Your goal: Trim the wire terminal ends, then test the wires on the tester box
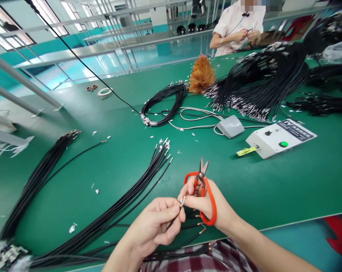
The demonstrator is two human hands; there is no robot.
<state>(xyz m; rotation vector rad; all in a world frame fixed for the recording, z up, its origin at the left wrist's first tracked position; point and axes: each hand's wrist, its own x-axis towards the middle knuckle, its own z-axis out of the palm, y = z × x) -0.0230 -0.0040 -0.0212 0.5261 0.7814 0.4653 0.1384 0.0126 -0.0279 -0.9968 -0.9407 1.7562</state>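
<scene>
My left hand is closed around a black cable, pinching it just below its stripped end. Pale inner wires stick out there, and the fingertips of my right hand meet them. Red-handled scissors hang on my right hand, one loop around the thumb side, blades pointing away and slightly apart. Below my hands, several more cable ends with bare coloured tips lie near the table edge. A bundle of black cables with white tips lies to the left of my hands.
Another cable bundle lies at far left. Beyond are a coiled cable, a grey pedal, a white control box, an orange duster and large cable heaps. Across the table, a co-worker holds red-handled scissors.
</scene>
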